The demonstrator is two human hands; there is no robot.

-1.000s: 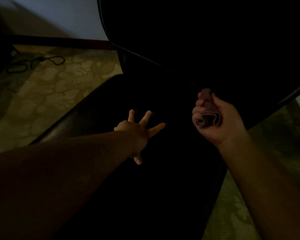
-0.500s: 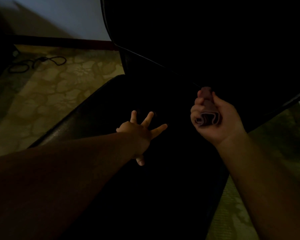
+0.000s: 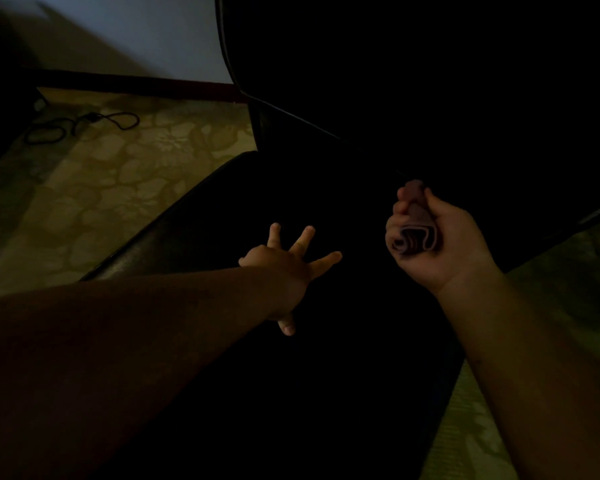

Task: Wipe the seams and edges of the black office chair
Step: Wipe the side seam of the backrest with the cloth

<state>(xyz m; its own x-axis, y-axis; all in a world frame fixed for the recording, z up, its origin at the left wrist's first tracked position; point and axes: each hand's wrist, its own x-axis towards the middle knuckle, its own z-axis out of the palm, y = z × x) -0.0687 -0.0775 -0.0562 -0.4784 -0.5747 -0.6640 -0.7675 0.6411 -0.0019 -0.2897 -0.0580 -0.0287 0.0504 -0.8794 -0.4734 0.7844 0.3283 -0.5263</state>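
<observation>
The black office chair [image 3: 194,216] fills the middle of the dim view, its seat below and its backrest [image 3: 413,81] rising at the upper right. My left hand [image 3: 288,268] lies on the seat with its fingers spread and straight. My right hand [image 3: 437,244] grips a folded, rolled pinkish cloth [image 3: 416,226], whose tip points into the crease where the seat meets the backrest. Much of the chair's surface is lost in darkness.
Patterned beige flooring [image 3: 94,188] lies left of the chair and shows again at the lower right. A black cable [image 3: 84,123] coils on the floor at the upper left, near a dark skirting board and pale wall.
Both hands have barely moved. The view has shifted slightly and the right hand with the cloth has kept its place at the crease.
</observation>
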